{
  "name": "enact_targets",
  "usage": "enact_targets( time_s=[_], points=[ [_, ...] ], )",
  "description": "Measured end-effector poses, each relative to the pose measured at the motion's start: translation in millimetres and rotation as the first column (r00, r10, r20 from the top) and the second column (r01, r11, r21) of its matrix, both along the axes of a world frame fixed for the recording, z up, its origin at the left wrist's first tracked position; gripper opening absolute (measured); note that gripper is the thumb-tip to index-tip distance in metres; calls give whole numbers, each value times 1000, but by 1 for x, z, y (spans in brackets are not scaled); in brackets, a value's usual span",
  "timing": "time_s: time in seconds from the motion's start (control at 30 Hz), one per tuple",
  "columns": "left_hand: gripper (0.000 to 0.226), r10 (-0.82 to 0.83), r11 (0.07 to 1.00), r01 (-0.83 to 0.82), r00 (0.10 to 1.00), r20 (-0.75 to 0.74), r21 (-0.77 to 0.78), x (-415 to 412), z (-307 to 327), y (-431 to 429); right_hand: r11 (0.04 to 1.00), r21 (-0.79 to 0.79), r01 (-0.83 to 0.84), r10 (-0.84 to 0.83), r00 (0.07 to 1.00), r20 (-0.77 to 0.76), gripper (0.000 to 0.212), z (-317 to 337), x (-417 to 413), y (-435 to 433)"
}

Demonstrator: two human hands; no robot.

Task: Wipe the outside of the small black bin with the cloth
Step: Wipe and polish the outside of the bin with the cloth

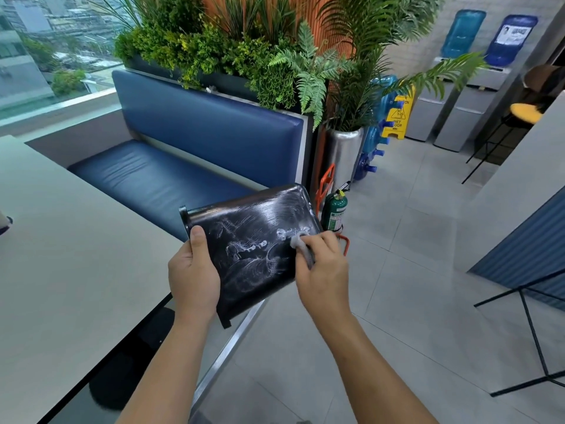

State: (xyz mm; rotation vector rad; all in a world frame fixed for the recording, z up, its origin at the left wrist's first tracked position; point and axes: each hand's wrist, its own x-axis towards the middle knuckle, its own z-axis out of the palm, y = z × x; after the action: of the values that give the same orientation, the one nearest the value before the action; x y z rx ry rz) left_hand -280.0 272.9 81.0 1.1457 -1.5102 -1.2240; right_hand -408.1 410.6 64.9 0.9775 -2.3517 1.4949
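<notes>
Bin (253, 240) is held in the air off the worktop's (61, 240) right edge, tipped on its side, one broad glossy face up, above the blue bench (159, 179) and grey tile floor (412, 286). Left hand (192, 273) is closed on the rim end, thumb on top. Right hand (324, 264) is curled around a small grey cloth (301, 243), pressing it on the face near the far right edge. White smeary streaks across the middle look like residue, not clean yet. My take: overlapping straight passes, firm pressure, refold cloth to a fresh side, then rotate bin for the other faces. Planters behind the bench, extinguisher (334, 212) on the floor just beyond.
</notes>
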Motion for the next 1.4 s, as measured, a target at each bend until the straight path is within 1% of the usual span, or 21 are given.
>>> enact_targets(
  time_s=[0.1,0.17,0.2,0.27,0.33,0.4,0.47,0.53,0.57,0.63,0.7,0.73,0.83,0.9,0.93,1.0,1.1,1.17,1.27,1.33,1.4],
  points=[
    [71,-3,1000,3,1000,-2,-29,-3,2,-2,989,32,-143,146,986,-85,14,-2,28,-2],
    [68,-1,999,1,1000,9,-44,-1,2,-5,983,30,-180,181,982,-49,14,-12,34,6],
    [64,0,999,1,1000,12,-49,0,3,-5,988,11,-153,154,988,-13,12,-15,28,10],
    [59,4,999,-2,1000,23,-53,1,4,-4,999,-12,-49,49,998,26,10,-15,11,12],
    [57,8,999,-7,1000,15,-40,0,3,-2,1000,-15,13,-13,1000,6,10,-9,-1,8],
    [56,9,1000,-9,1000,-10,-21,-2,3,-1,1000,-10,-18,18,999,-34,11,-2,5,2],
    [56,9,1000,-10,1000,-18,-16,-2,4,-2,995,30,-98,101,990,-97,10,-6,20,0],
    [56,6,1000,-7,1000,-11,-24,0,5,-4,988,68,-139,146,983,-108,9,-16,29,6],
    [56,4,1000,-4,1000,-6,-30,1,6,-4,990,60,-129,133,988,-81,9,-19,28,9],
    [56,5,999,-4,1000,6,-41,1,5,-5,999,23,-46,47,998,-34,8,-20,13,10],
    [59,2,1000,-1,1000,0,-29,0,1,-3,999,9,44,-44,999,-31,7,-12,-1,5],
    [61,-2,1000,2,1000,-15,-16,-2,-1,-3,999,2,52,-52,998,-44,8,-8,-3,0],
    [60,-12,1000,12,999,-47,-5,-4,-1,-3,998,34,-54,57,994,-92,13,-3,17,-7],
    [57,-15,1000,14,999,-43,-18,-2,3,-4,990,69,-121,127,988,-88,14,-12,31,0],
    [56,-16,1000,15,999,-34,-24,-1,5,-4,991,62,-119,122,991,-61,14,-16,31,5],
    [55,-16,999,15,1000,-22,-38,0,8,-4,999,20,-51,51,999,1,12,-19,17,9],
    [53,-16,999,15,999,-31,-34,-2,5,-3,998,11,64,-64,998,-4,11,-12,-3,4],
    [54,-21,999,20,999,-44,-25,-3,2,-5,999,13,30,-29,999,-44,11,-9,5,-2],
    [55,-19,1000,18,999,-33,-24,-2,4,-7,996,46,-82,85,994,-72,8,-19,28,2],
    [57,-32,999,32,999,-16,-23,0,7,-8,998,18,-55,56,998,-38,7,-23,22,8],
    [57,-39,999,39,999,-14,-32,0,7,-8,999,-2,43,-43,999,-5,8,-20,1,8]
  ],
)
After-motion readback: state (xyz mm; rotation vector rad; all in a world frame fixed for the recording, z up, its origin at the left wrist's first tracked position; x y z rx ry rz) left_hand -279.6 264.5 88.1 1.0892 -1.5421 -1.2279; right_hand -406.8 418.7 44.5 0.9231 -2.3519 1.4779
